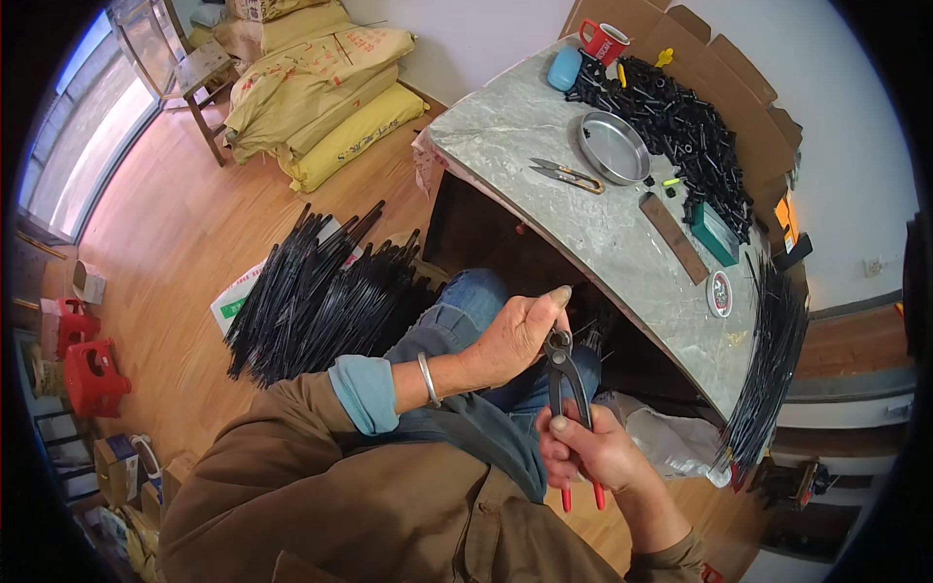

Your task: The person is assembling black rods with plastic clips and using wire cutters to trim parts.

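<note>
My right hand (595, 449) is wrapped round the handles of a pair of pliers (557, 356), dark metal with red grip ends, the jaws pointing up and away from me. Right against those jaws, my left hand (523, 335) is closed in a pinch, thumb uppermost. Something small and dark shows at its fingertips, too little to name. Both hands are above my lap, beside the table's near edge. A large bundle of thin black rods (321, 301) lies to the left of my knees, partly on a white and green carton (233, 303).
The grey table (505, 117) bears a heap of small black parts (671, 117), a round metal dish (614, 148), snips (569, 177), a brown bar (673, 238), a teal box (715, 234) and a red mug (604, 42). More rods (773, 350) hang over its right edge. Sacks (321, 87) stand far left.
</note>
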Demonstrator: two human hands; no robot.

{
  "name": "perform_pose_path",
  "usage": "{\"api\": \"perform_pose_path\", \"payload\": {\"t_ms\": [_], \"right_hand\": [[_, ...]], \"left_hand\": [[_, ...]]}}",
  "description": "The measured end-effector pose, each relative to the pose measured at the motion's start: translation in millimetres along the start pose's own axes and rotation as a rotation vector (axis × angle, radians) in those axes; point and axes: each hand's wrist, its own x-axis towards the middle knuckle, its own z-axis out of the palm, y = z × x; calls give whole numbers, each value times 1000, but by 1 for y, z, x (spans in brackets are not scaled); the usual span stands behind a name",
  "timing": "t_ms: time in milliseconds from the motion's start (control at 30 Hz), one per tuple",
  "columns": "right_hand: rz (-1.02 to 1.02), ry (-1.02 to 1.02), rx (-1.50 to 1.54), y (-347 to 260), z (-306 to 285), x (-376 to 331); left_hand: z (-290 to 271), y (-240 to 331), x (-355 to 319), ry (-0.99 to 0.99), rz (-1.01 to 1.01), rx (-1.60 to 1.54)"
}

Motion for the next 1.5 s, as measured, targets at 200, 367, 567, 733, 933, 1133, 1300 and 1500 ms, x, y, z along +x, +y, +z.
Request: {"api": "perform_pose_path", "payload": {"t_ms": [200,367,567,733,933,1133,1300,1500], "right_hand": [[-510,632,-1252,18,-10,24],[-301,375,-851,-2,-18,3],[-85,205,-689,-34,-10,-18],[-57,195,-629,-36,-12,-26],[-56,276,-685,-30,-8,-19],[-441,389,-935,2,-24,19],[-756,796,-1222,-42,-58,41],[-631,1192,-1548,-70,-166,54]], "left_hand": [[-2,4,2,8,50,51],[0,0,5,29,1,-9],[6,2,4,-7,-27,-107],[9,5,5,-36,-25,-97],[11,2,6,21,34,22],[11,-6,17,73,46,-28],[-34,87,41,360,682,697],[-91,248,-22,441,880,14]]}}
